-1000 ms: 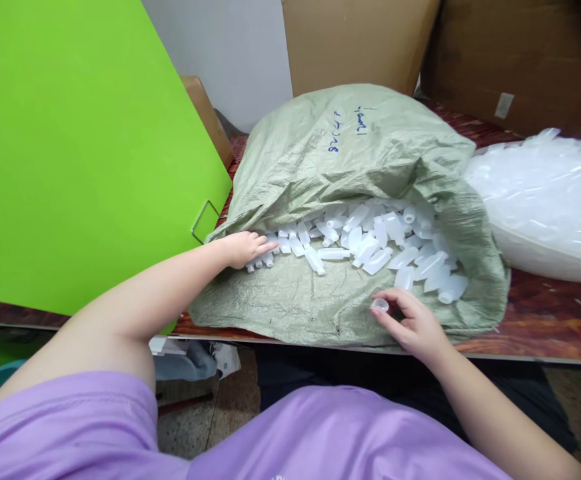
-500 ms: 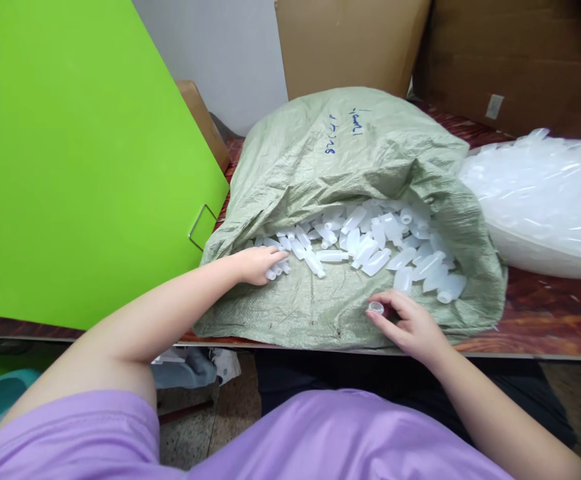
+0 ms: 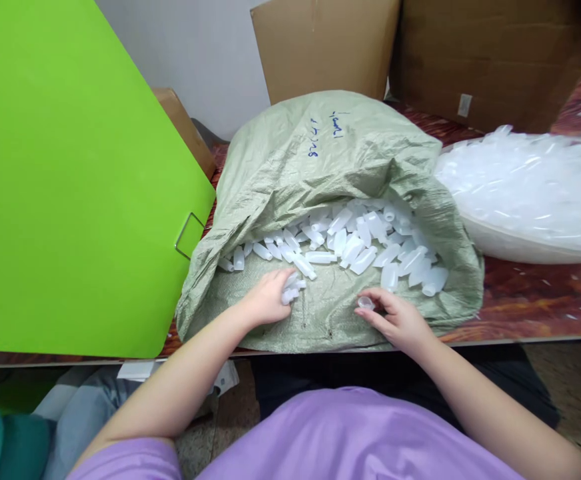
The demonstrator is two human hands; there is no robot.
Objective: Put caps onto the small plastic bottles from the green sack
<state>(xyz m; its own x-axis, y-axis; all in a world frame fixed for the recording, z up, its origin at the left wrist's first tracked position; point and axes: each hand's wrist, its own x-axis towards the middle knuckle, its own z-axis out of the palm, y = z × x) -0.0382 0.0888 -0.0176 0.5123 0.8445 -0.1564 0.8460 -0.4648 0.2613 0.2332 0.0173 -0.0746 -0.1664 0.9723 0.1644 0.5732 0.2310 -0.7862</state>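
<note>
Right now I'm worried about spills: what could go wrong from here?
The left hand grips several small plastic pieces together, so one might slip out. The lower lip of the sack reaches the front edge of the table, so loose pieces could tumble off. The right hand pinches a small clear piece at its fingertips, which might drop.

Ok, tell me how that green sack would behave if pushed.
The sack would probably crumple where pushed, since its fabric is creased and slumped. Its bulging back suggests it may resist sliding. Loose white bottles lying at its open mouth might tumble out.
</note>
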